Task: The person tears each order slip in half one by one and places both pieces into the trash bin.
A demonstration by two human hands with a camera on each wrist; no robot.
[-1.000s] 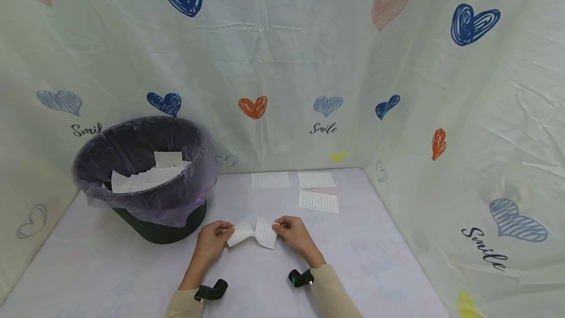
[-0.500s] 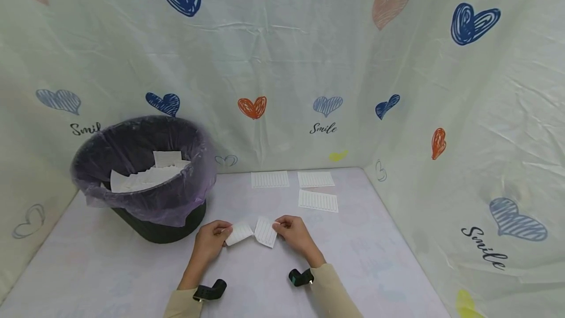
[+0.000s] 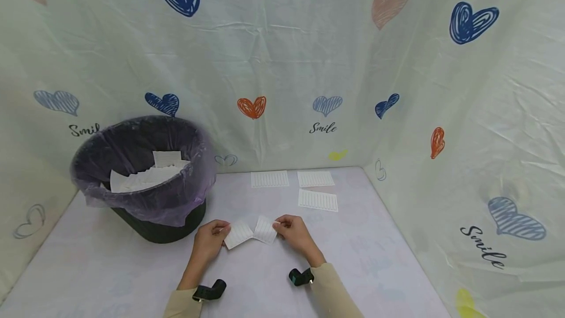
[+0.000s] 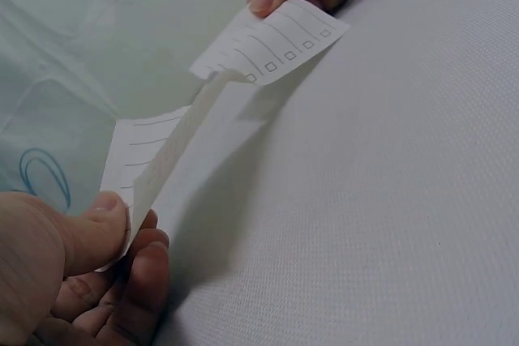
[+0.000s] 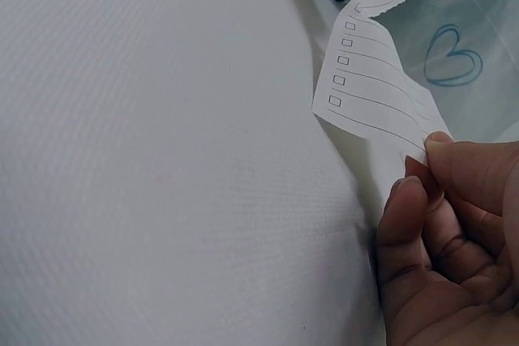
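The left hand (image 3: pixel 207 240) pinches one end of a white paper (image 3: pixel 239 235) with its thumb and fingers. The right hand (image 3: pixel 294 233) pinches the other end the same way. So the paper is right between the two hands, held up over the table (image 3: pixel 265 283). It has a big rip in the middle, and its two halves join by a small bit on the side near the person. Lines and little boxes are printed on it.

Ahead of the right hand, three more papers (image 3: pixel 318 200) lie flat on the table. One is a bit to its left and two are a bit to its right.

To the left of the left hand, and a little ahead, stands a dark bin (image 3: pixel 169 233). A thin purple bag (image 3: pixel 176 209) hangs over its rim, and white scraps (image 3: pixel 150 178) sit inside. Far ahead of both hands hangs a pale cloth (image 3: pixel 287 63) with hearts on it.
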